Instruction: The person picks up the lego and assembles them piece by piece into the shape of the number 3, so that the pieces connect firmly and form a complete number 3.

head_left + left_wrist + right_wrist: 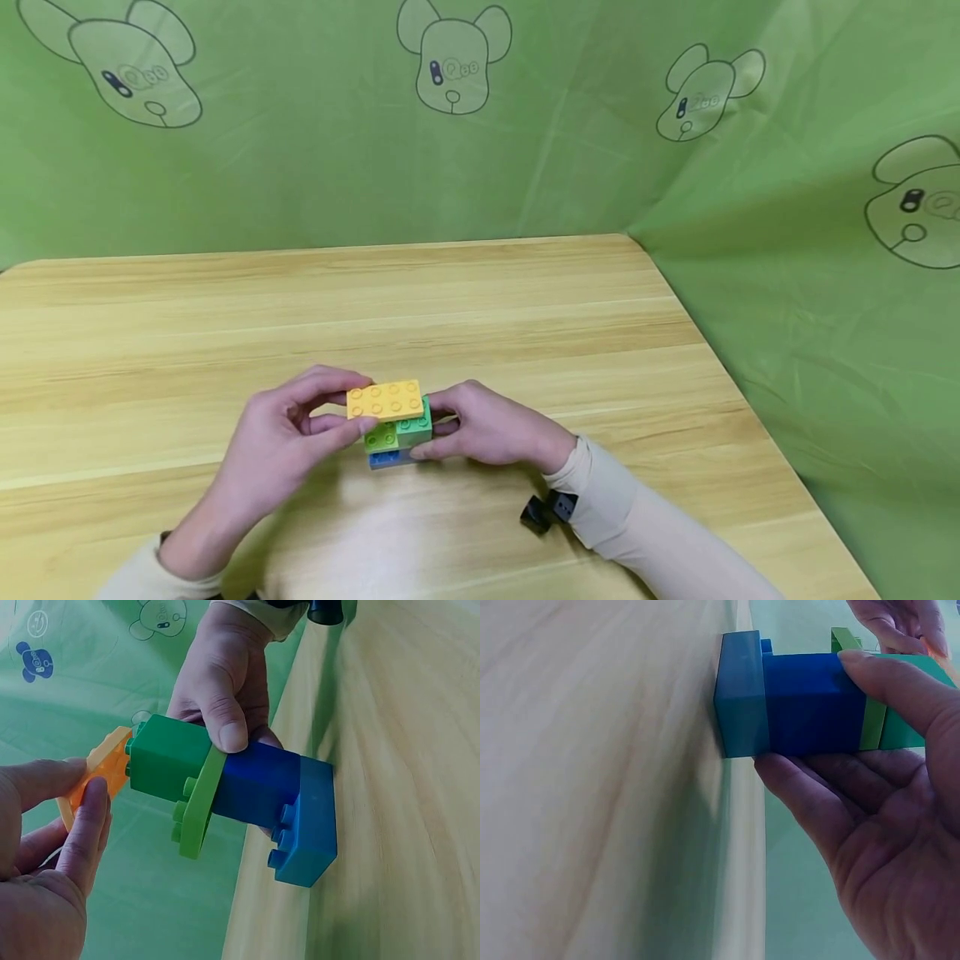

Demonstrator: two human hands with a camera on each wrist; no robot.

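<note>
My left hand (273, 446) pinches a thin yellow building brick (385, 400) by its left end, its studs facing up. That brick sits slightly tilted over a green brick (169, 754) atop a stack; some green studs show in the gap between them. Below the green brick come a thin lime brick (199, 814), a dark blue brick (259, 780) and a lighter blue brick (315, 821) at the bottom. Around the stack's middle my right hand (491, 425) grips, thumb on one side and fingers on the other. The lime and bottom bricks jut out past the others.
The stack stands at the wooden table (480, 317), near its front. Green cloth (300, 167) with printed bear heads hangs behind the table and along its right side. A black wrist device (551, 510) is at my right cuff.
</note>
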